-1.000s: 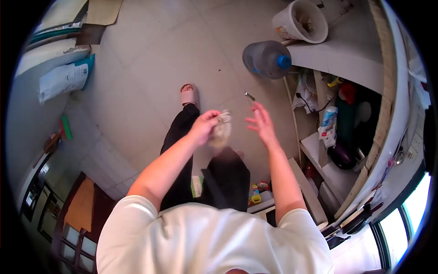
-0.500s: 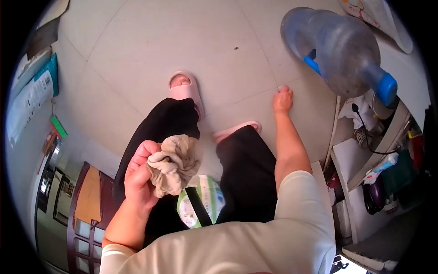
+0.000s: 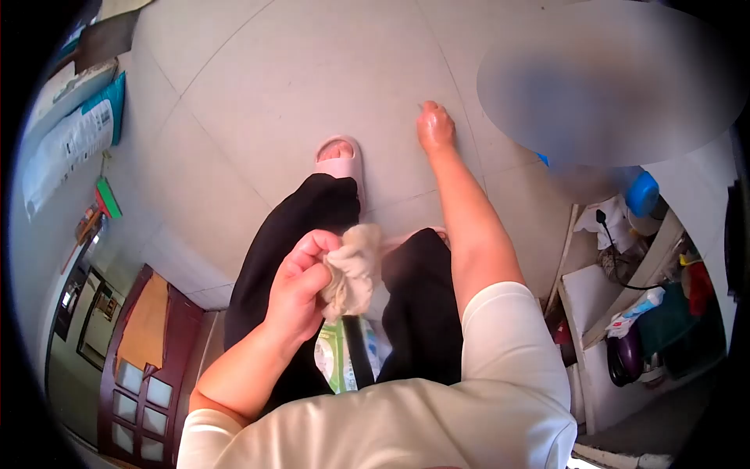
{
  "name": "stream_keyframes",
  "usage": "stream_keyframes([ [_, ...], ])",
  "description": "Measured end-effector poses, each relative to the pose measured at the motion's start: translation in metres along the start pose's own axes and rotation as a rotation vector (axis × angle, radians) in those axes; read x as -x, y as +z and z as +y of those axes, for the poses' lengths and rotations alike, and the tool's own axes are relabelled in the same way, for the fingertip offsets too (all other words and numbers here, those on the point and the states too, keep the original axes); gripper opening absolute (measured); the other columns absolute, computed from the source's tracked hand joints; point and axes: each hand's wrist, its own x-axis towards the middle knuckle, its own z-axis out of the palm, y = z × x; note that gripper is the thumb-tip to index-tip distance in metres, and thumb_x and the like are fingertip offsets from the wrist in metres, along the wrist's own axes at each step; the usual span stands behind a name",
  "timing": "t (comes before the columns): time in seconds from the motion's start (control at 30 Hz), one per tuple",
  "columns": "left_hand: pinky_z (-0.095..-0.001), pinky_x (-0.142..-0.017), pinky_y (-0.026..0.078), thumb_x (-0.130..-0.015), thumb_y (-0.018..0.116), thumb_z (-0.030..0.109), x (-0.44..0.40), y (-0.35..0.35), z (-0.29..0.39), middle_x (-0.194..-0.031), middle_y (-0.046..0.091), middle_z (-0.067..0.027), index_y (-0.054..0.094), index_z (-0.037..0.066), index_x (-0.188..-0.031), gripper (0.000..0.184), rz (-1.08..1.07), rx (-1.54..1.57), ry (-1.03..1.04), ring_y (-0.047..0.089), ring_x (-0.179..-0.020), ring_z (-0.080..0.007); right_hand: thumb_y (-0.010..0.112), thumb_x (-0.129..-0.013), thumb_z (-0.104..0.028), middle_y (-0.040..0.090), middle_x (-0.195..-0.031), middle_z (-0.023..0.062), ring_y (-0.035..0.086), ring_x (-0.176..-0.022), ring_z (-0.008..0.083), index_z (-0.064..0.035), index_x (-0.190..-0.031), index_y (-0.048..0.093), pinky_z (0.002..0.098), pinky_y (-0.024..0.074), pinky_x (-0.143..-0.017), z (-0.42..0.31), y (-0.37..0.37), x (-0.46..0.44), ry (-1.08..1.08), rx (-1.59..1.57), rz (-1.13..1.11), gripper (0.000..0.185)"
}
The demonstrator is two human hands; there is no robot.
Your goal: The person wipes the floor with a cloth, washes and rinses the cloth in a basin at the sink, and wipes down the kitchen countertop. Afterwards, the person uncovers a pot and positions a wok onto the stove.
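Note:
My left hand (image 3: pixel 301 281) is closed around a crumpled beige cloth (image 3: pixel 351 273) and holds it above my lap, between my knees. My right hand (image 3: pixel 435 127) reaches down to the pale tiled floor (image 3: pixel 328 70). Its fingers are pressed together at the floor, and whatever they pinch is too small or hidden to name. Below the cloth, a green and white package (image 3: pixel 334 356) with a black strap across it shows between my legs.
A blurred area at the upper right covers most of a large water bottle with a blue cap (image 3: pixel 643 194). Cluttered shelves (image 3: pixel 598 293) stand on the right. A pink slipper (image 3: pixel 341 160) is on my foot. A dark red door (image 3: pixel 141 375) is at the lower left.
My right hand has moved left and farther forward over the floor. My left hand, still gripping the cloth, has shifted right. The dark speck on the floor no longer shows.

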Motion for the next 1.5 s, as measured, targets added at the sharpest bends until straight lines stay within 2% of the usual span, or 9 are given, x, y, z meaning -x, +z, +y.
stream_keyframes([
  [0.17,-0.0217,-0.066,0.043,-0.077,0.046,-0.002,-0.011,-0.010,-0.006,-0.084,0.055,-0.0015,0.052,0.005,-0.092,0.017,0.034,-0.005,0.001,0.053,-0.074,-0.0088,0.056,-0.077,-0.015,0.062,-0.083,0.0169,0.060,-0.075,0.0332,-0.0054,-0.088,0.061,0.0429,0.0485,-0.068,-0.035,-0.063,0.019,0.011,-0.171,0.050,0.015],
  [0.4,-0.0288,-0.070,0.048,-0.080,0.040,0.001,-0.007,-0.022,-0.022,-0.087,0.057,-0.0052,0.051,0.006,-0.093,0.018,-0.025,0.062,-0.021,0.057,-0.079,-0.0161,0.058,-0.081,-0.008,0.060,-0.073,0.0088,0.059,-0.063,0.0195,-0.0028,-0.090,0.057,0.0296,0.0475,-0.060,-0.108,-0.374,0.039,-0.378,-0.513,0.527,0.011],
  [0.6,-0.0248,-0.068,0.046,-0.076,0.043,-0.001,0.064,0.020,0.056,-0.085,0.056,-0.0032,0.052,0.004,-0.095,0.022,-0.173,-0.094,-0.010,0.055,-0.076,-0.0123,0.057,-0.082,-0.006,0.058,-0.094,0.0107,0.062,-0.075,0.0181,-0.0012,-0.087,0.053,0.0302,0.0504,-0.069,-0.050,-0.553,-0.019,-0.211,-0.538,0.972,0.008],
  [0.87,-0.0280,-0.071,0.048,-0.077,0.041,0.002,0.071,0.083,0.130,-0.088,0.057,-0.0056,0.051,0.006,-0.094,0.020,-0.104,-0.079,0.028,0.056,-0.079,-0.0157,0.062,-0.078,-0.016,0.062,-0.091,0.0176,0.060,-0.078,0.0222,-0.0005,-0.092,0.053,0.0344,0.0463,-0.074,0.102,-0.526,-0.115,0.201,-0.157,0.743,0.023],
  [1.0,-0.0323,-0.077,0.048,-0.079,0.042,0.011,0.114,0.170,0.173,-0.091,0.057,-0.0085,0.051,0.006,-0.096,0.020,-0.228,0.199,-0.010,0.056,-0.085,-0.0200,0.058,-0.078,-0.007,0.058,-0.071,0.0050,0.054,-0.060,0.0142,-0.0047,-0.086,0.049,0.0281,0.0458,-0.054,0.017,-0.527,-0.074,0.355,-0.856,0.562,0.013],
  [1.17,-0.0332,-0.082,0.046,-0.082,0.058,0.017,0.196,0.273,0.246,-0.099,0.054,-0.0061,0.043,0.007,-0.108,0.031,-0.475,0.162,0.150,0.055,-0.093,-0.0183,0.046,-0.091,-0.020,0.060,-0.075,0.0008,0.054,-0.066,0.0115,-0.0068,-0.087,0.058,0.0265,0.0461,-0.061,-0.193,-0.551,0.044,0.039,-1.205,-0.250,0.018],
  [1.27,-0.0341,-0.087,0.044,-0.075,0.060,0.004,0.258,0.341,0.293,-0.108,0.051,-0.0072,0.039,0.007,-0.118,0.048,-0.500,-0.035,0.312,0.051,-0.101,-0.0194,0.044,-0.094,-0.021,0.052,-0.112,0.0069,0.051,-0.102,0.0144,-0.0060,-0.122,0.045,0.0292,0.0415,-0.089,-0.259,-0.648,0.091,-0.049,-1.783,-0.613,0.032],
  [1.4,-0.0345,-0.093,0.040,-0.066,0.051,-0.005,0.309,0.420,0.349,-0.119,0.045,-0.0097,0.036,0.004,-0.127,0.063,-0.595,-0.115,0.480,0.046,-0.111,-0.0214,0.055,-0.087,-0.016,0.054,-0.104,0.0032,0.050,-0.096,0.0114,-0.0044,-0.118,0.047,0.0260,0.0427,-0.082,-0.304,-0.795,0.100,-0.328,-1.333,-0.321,0.034],
  [1.5,-0.0335,-0.092,0.041,-0.072,0.049,-0.004,0.310,0.471,0.381,-0.117,0.050,-0.0103,0.041,0.001,-0.126,0.055,-0.688,0.000,0.517,0.050,-0.108,-0.0198,0.058,-0.084,-0.011,0.053,-0.092,-0.0016,0.049,-0.082,0.0074,-0.0065,-0.103,0.052,0.0211,0.0407,-0.072,-0.306,-0.855,0.061,-0.261,-1.552,-0.004,0.020],
])
